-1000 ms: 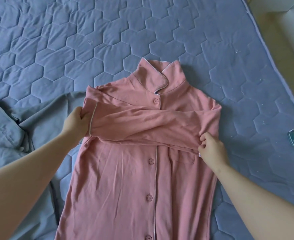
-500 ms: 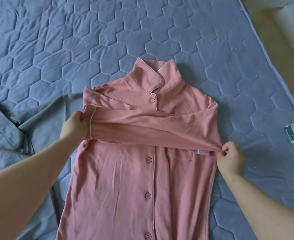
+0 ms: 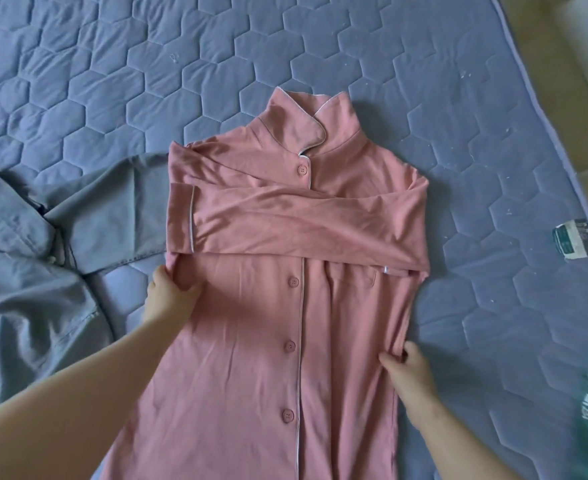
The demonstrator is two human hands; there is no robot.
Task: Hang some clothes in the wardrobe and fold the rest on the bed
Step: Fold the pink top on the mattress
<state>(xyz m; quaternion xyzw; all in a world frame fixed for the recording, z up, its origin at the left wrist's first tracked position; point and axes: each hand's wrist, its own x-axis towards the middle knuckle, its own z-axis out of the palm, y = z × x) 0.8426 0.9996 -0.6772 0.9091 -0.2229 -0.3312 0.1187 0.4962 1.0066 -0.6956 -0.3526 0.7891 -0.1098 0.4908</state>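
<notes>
Blue quilted bed [image 3: 320, 46], pink button-up shirt [image 3: 251, 358] flat on it, grey garment [image 3: 43, 289] beside, small packet [image 3: 575, 242] near edge

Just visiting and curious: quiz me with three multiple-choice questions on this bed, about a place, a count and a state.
1. Where does the grey garment lie? A left of the pink pyjama shirt B on top of it C right of it
2. How many shirt buttons show? A two B four C seven
3. The sleeves are: A spread out B folded across the chest C rolled up
1 A, beside its left edge; 2 B, four down the front; 3 B, they cross the chest.
</notes>
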